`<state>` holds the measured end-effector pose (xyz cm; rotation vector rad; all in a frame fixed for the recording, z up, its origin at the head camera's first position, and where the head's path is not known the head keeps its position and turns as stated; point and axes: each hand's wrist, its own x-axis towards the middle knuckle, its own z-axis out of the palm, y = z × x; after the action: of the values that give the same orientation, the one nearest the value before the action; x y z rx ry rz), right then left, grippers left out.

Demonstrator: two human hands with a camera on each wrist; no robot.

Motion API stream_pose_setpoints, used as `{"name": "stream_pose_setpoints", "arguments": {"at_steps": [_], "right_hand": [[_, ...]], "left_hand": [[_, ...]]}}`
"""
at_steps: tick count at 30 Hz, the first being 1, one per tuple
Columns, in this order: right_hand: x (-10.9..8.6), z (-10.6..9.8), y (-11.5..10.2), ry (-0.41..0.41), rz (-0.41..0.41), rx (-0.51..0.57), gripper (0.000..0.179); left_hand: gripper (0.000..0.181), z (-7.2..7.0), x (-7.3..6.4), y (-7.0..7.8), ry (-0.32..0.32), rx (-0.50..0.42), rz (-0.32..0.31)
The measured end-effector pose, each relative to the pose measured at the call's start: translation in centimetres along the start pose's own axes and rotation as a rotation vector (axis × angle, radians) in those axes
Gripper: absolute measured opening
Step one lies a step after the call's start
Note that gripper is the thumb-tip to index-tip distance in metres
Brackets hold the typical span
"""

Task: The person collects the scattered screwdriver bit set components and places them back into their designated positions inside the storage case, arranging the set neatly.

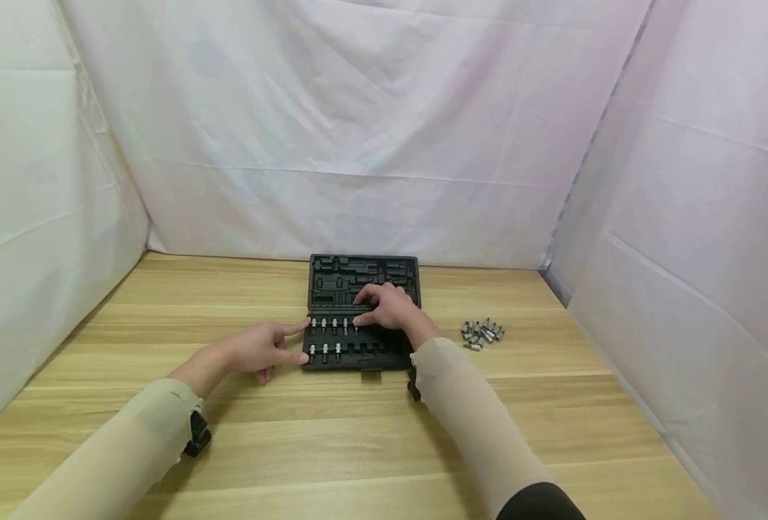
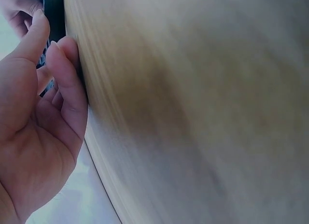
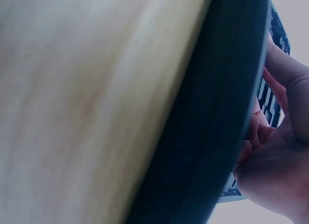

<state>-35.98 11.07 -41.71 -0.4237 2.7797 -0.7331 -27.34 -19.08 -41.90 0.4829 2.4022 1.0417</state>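
Note:
A black socket case (image 1: 358, 365) lies open on the table, its lid (image 1: 364, 258) laid back. Silver-and-black bit sockets (image 1: 335, 326) fill the left part of its upper row, and three more bit sockets (image 1: 325, 353) sit at the left of the lower row. My left hand (image 1: 265, 350) rests at the case's left edge, forefinger by the back corner, thumb by the front. Over the case, my right hand (image 1: 393, 310) has its thumb on the rightmost upper bit socket (image 1: 356, 330); the forefinger arches apart, toward the hinge. Its other fingers are partly hidden.
Several loose bit sockets (image 1: 481, 332) lie piled on the wooden table (image 1: 332, 448), right of the case. White cloth walls (image 1: 358, 144) stand behind and on both sides. Molded recesses show in the lid and along the lower row.

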Motion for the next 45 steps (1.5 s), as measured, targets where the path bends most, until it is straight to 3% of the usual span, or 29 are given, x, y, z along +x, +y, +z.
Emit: {"name": "stream_pose_setpoints", "arguments": {"at_steps": [19, 45], "right_hand": [[0.1, -0.3, -0.9, -0.014, 0.033, 0.025, 0.035], [-0.1, 0.1, -2.6, -0.003, 0.115, -0.047, 0.031]], "left_hand": [[0.091, -0.1, 0.1, -0.2, -0.001, -0.013, -0.016], [0.093, -0.3, 0.1, -0.6, -0.004, -0.017, -0.003]]}}
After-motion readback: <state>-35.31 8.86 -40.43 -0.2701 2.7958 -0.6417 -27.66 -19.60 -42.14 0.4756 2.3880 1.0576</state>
